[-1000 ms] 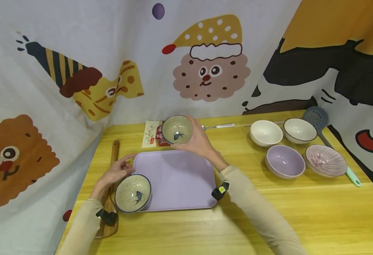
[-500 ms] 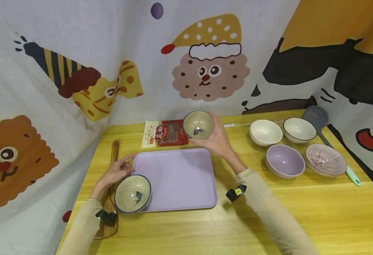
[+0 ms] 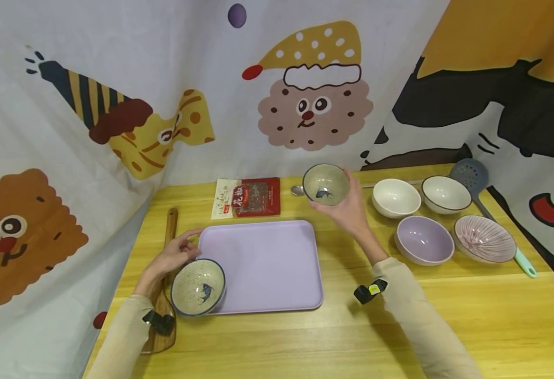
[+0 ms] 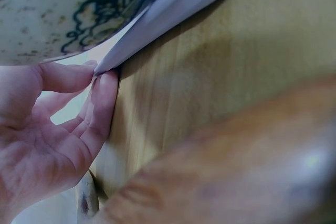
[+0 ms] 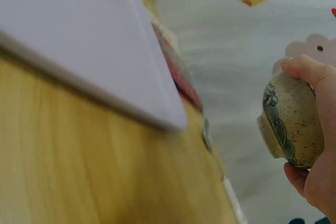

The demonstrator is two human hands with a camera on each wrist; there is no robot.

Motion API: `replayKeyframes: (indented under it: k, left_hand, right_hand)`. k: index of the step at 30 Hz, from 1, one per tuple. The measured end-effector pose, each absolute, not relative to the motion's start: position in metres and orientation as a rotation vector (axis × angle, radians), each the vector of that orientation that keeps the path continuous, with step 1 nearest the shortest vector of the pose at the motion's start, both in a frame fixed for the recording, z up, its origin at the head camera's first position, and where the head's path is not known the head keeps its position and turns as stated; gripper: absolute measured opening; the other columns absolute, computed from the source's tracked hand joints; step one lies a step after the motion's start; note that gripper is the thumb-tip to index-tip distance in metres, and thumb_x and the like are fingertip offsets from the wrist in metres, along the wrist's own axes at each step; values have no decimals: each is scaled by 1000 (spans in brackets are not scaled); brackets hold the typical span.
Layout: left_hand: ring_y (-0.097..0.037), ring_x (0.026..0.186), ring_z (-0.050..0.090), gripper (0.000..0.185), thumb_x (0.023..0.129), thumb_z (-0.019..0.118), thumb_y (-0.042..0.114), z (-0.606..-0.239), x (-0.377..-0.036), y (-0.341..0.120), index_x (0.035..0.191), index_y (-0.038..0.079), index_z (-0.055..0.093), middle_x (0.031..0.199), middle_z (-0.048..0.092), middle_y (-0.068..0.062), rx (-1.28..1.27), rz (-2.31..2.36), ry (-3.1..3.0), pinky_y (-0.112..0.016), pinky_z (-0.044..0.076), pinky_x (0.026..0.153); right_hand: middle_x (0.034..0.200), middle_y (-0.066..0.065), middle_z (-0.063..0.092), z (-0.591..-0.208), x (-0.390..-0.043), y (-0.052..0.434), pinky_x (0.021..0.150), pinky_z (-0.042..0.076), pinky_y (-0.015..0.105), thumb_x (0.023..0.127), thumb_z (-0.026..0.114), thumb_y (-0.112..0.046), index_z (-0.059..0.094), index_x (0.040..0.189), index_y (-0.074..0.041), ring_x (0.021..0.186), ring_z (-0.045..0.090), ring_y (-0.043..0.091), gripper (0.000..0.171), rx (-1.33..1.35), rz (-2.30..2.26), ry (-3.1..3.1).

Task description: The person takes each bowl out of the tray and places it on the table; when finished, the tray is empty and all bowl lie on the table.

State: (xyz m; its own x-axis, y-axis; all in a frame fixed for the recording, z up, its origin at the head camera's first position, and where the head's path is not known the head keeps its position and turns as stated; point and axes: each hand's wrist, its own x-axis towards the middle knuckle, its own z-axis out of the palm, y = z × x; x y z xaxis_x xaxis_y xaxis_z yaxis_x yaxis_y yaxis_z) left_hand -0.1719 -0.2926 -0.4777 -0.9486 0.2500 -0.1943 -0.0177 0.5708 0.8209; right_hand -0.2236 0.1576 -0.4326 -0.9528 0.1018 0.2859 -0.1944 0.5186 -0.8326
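Note:
My right hand (image 3: 350,210) grips a small speckled bowl (image 3: 326,181) with a blue fish inside, raised over the back of the table. In the right wrist view the bowl (image 5: 294,124) shows its foot and a blue pattern, with thumb and fingers on opposite sides. On the left, my left hand (image 3: 177,255) pinches the left edge of a purple tray (image 3: 272,268) between thumb and fingers, as the tray edge (image 4: 136,40) shows in the left wrist view. A second, larger fish bowl (image 3: 198,288) sits over the tray's front left corner, close to that hand.
A wooden spatula (image 3: 165,329) lies left of the tray. Behind it are a red spice packet (image 3: 258,197) and a spoon (image 3: 297,190), partly hidden. To the right stand a white bowl (image 3: 396,197), a dark-rimmed bowl (image 3: 446,195), a purple bowl (image 3: 423,239), a striped bowl (image 3: 484,239) and a skimmer (image 3: 470,175).
My right hand has carried the small bowl rightward, from over the spice packet to over the spoon, uncovering the packet. The left hand, tray and larger bowl have stayed in place.

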Motion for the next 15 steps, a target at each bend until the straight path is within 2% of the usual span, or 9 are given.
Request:
replayKeyframes:
  k: [6,15]
  left_hand:
    - [-16,75,57,60,94,61,2,-478,-173,-292,150,-1,42,90,64,-18,185,1304,2522,-25,49,64]
    - [-17,74,56,59,94,62,2,-477,-172,-291,150,-1,42,90,63,-18,183,1292,2538,-25,47,63]
  right_hand:
    - [155,21,35,-445,-223,169,116,32,61,63,94,-38,26,159,-12,140,39,39,120,-30,1369,-2438]
    - [151,24,38,-460,-224,178,117,30,60,63,94,-40,26,159,-10,139,40,42,121,-175,1321,-2478]
